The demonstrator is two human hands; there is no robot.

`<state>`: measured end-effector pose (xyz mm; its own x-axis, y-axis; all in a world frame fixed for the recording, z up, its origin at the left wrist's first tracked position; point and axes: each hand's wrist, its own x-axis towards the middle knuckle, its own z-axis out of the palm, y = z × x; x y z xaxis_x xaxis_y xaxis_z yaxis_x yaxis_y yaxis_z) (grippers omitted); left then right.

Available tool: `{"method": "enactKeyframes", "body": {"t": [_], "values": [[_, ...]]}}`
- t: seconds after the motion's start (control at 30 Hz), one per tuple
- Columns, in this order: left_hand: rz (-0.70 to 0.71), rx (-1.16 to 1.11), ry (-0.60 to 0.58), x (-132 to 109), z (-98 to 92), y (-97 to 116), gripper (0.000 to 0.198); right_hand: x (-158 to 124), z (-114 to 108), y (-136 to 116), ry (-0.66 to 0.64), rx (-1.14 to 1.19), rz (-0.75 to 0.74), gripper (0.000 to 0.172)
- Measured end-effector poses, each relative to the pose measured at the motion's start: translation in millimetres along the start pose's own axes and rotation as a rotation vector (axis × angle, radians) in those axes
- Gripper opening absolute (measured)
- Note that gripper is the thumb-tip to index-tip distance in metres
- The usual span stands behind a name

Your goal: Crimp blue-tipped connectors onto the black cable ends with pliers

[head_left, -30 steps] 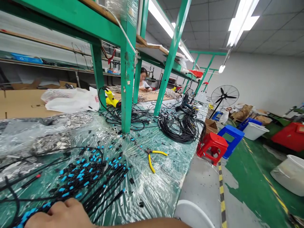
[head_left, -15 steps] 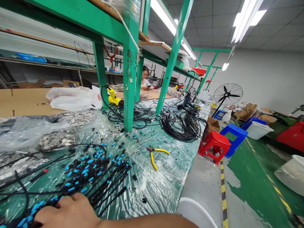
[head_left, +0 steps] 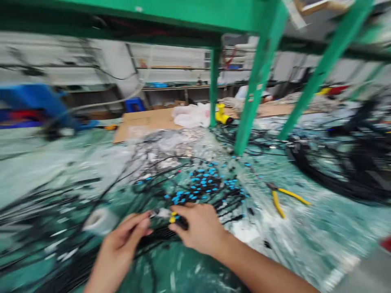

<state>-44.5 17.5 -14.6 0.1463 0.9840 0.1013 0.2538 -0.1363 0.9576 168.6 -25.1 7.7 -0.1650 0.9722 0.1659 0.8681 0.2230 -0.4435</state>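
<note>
My left hand (head_left: 125, 240) pinches one end of a small pale and dark piece (head_left: 161, 213), blurred by motion. At its other end, my right hand (head_left: 198, 228) has thumb and fingers closed on a small black and yellow part (head_left: 177, 220). Both hands are over the bench, above a bundle of black cables. Just behind them lies a pile of black cable ends with blue tips (head_left: 203, 183). To the right, pliers with yellow handles (head_left: 279, 197) lie spread on the plastic-covered bench.
A white roll (head_left: 100, 221) is left of my left hand. Green posts (head_left: 255, 89) stand behind the pile. Coiled black cables (head_left: 330, 175) lie at right. Farther back are metal pieces in plastic (head_left: 165, 148), cardboard (head_left: 146, 122), a yellow tool (head_left: 222, 116) and a partly hidden person (head_left: 242, 92).
The view has swung left. My left hand has come into view, and my right hand has left the blue-tipped pile. Both now hold small parts close together.
</note>
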Motion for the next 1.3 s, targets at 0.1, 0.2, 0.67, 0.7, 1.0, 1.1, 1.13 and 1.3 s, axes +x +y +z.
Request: {"method": "enactKeyframes", "body": {"t": [0.1,0.2,0.67,0.7,1.0,1.1,1.13,1.3], "values": [[-0.046,-0.075,-0.011,-3.4,-4.8,3.5,0.028,3.1,4.1,2.3,0.012,0.077,-0.022,0.037],[-0.058,-0.161,0.028,-2.5,1.0,6.9,0.029,3.7,12.3,4.1,0.047,0.038,0.002,0.039],[-0.203,-0.475,-0.008,-14.8,11.9,13.1,0.03,1.3,29.6,2.1,0.174,-0.091,-0.099,0.057],[-0.213,-0.483,-0.01,-15.0,12.4,13.8,0.03,1.6,29.0,2.5,0.177,-0.098,-0.107,0.057],[-0.179,-0.425,-0.024,-15.1,12.5,10.9,0.027,1.5,25.4,4.4,0.176,-0.113,-0.145,0.059],[-0.126,-0.361,-0.047,-14.9,11.8,11.3,0.025,0.7,27.8,4.3,0.157,-0.12,-0.135,0.055],[-0.113,-0.348,-0.052,-14.9,11.5,11.7,0.025,0.3,28.6,4.3,0.15,-0.127,-0.132,0.054],[-0.074,-0.309,-0.085,-14.2,9.2,11.1,0.023,-1.2,28.7,3.8,0.106,-0.157,-0.103,0.051]]}}
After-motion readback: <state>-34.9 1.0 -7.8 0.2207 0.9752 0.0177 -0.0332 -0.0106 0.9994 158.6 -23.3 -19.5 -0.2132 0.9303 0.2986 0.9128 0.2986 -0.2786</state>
